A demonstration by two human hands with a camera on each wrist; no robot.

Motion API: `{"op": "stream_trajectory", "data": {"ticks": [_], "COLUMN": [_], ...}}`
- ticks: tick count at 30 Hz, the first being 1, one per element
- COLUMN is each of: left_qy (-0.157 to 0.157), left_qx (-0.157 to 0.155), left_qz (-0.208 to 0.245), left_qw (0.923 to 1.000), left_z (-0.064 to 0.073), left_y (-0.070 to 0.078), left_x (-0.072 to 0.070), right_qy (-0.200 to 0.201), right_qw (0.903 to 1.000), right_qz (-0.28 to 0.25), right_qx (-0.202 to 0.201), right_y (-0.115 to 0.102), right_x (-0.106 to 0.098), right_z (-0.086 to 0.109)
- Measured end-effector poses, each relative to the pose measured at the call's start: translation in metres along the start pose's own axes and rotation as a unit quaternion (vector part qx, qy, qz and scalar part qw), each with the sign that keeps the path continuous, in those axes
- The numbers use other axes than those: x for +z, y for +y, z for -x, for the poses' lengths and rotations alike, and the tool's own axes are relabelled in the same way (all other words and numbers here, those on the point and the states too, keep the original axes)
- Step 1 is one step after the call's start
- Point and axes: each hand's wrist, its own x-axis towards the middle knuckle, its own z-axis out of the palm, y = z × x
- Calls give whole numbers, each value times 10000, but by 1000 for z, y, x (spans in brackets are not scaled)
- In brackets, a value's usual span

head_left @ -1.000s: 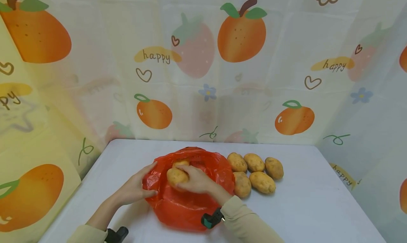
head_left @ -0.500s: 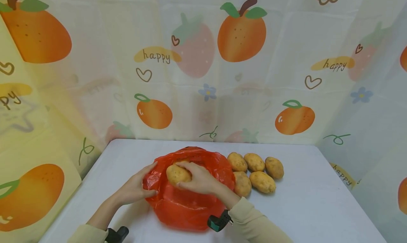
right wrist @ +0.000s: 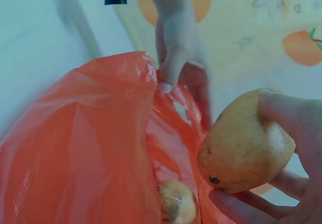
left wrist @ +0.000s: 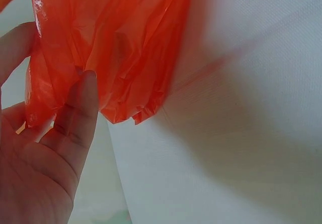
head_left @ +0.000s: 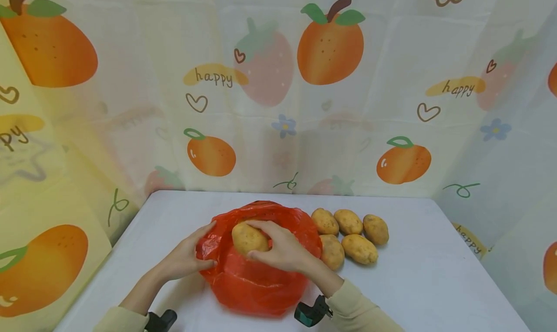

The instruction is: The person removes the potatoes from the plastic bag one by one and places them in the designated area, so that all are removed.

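A red plastic bag stands with its mouth spread at the middle of the table. My left hand holds the left side of its rim, the film between thumb and fingers; the left wrist view has the crinkled bag wall between them. Over the mouth, my right hand grips a potato, thumb on one side and fingers on the other. The right wrist view shows this held potato with a dark spot near one end. Deeper in the bag lies another potato, partly hidden by the red film.
Several loose potatoes lie in two rows on the white table, just right of the bag. One potato sits right beside the bag's edge. A fruit-printed cloth hangs behind the table and along its sides.
My right hand, with the potato, has shifted slightly right over the bag's mouth. The second potato behind it is now mostly covered in the head view. My left hand stays on the rim.
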Motion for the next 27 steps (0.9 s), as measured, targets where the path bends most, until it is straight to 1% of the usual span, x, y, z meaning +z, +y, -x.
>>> {"op": "stream_trajectory", "data": {"ticks": [5, 6, 12, 17, 23, 27], "left_qy": [-5, 0, -18, -11, 56, 59], "left_qx": [21, -23, -33, 10, 227, 172], "left_qz": [-3, 30, 65, 14, -145, -131], "left_qw": [10000, 10000, 10000, 10000, 9996, 9997], "left_z": [0, 0, 0, 0, 1, 1], "left_y": [-1, -1, 1, 2, -1, -1], "left_x": [0, 1, 1, 1, 1, 1], "right_qy": [176, 208, 390, 490, 552, 557], "right_qw": [9998, 9997, 9991, 9988, 9982, 9981], "right_qz": [44, 50, -57, -67, -153, -207], "right_qx": [-81, -93, -126, 8, 158, 188], "right_y": [1, 2, 4, 3, 8, 13], "right_x": [-7, -8, -15, -21, -29, -33], "right_z": [8, 10, 21, 31, 42, 51]}}
